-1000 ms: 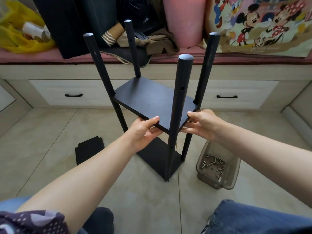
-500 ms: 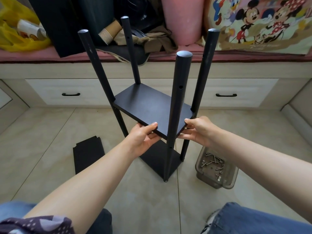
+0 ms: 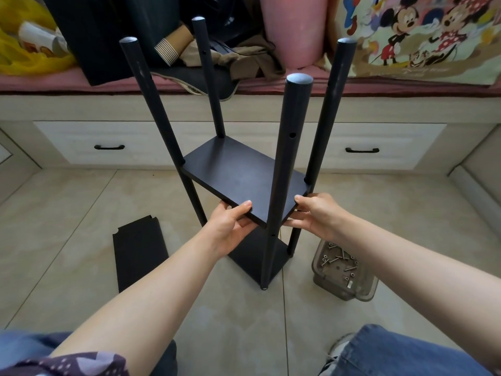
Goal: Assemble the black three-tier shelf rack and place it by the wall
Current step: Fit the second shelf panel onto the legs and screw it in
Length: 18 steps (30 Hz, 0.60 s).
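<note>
fabric cushion bears unreadable script. shelf has slid lower down its poles; left hand and right hand pinch its near edges, thumbs atop.

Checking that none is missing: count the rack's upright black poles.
4. The front pole stands nearest the camera, the right pole by the right hand, the back pole farthest, the left pole opposite. None seems hidden.

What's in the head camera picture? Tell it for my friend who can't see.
A person's left hand and right hand grip the near edge of a black shelf board set between four upright black poles. A spare black board lies on the tile floor to the left, a clear tub of screws to the right.
</note>
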### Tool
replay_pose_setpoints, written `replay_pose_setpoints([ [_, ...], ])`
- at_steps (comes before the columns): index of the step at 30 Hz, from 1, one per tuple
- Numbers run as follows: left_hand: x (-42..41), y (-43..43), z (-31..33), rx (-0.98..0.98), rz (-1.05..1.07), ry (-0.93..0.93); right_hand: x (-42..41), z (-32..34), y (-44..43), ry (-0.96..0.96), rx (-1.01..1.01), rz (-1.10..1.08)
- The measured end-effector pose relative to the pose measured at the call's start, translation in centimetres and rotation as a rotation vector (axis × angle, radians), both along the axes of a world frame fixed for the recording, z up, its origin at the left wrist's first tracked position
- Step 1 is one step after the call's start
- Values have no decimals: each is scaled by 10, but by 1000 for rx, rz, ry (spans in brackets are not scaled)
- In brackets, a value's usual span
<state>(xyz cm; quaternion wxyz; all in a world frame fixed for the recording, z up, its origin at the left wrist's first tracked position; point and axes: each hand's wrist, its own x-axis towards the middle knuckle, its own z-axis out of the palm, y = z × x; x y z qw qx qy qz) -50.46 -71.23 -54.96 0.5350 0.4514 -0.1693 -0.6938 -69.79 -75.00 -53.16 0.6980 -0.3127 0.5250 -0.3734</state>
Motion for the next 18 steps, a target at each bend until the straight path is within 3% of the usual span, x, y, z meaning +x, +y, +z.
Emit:
replay_pose_setpoints([
  [18,33,15,-5,41,199,-21,44,-9,0,-11,-23,66],
])
